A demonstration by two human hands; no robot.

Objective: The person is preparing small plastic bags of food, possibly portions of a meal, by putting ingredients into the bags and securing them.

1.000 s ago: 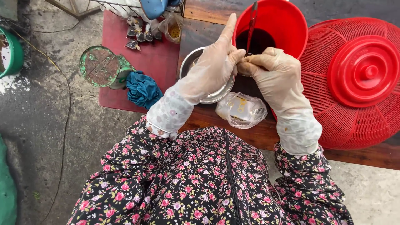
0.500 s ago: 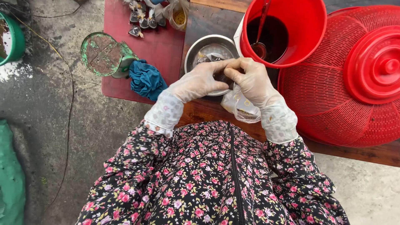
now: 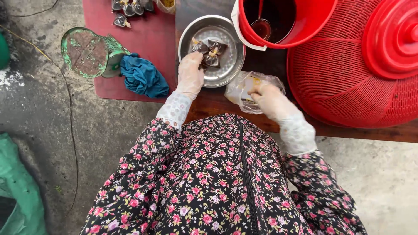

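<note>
Two gloved hands, head view — left hand (image 3: 190,74) pinches a small dark sauce packet (image 3: 201,48) inside the steel bowl (image 3: 226,69); right hand (image 3: 266,96) grips a clear plastic bag (image 3: 244,89) on the wooden table (image 3: 370,130), beside the red bucket (image 3: 305,30) — blue cloth (image 3: 143,78) left.

Hands, earlier joined above the bowl, now apart; left hand (image 3: 190,74) sets a tied dark sachet (image 3: 211,52) in the metal bowl (image 3: 226,69); right hand (image 3: 269,96) lowered onto the clear bags (image 3: 244,89).
</note>
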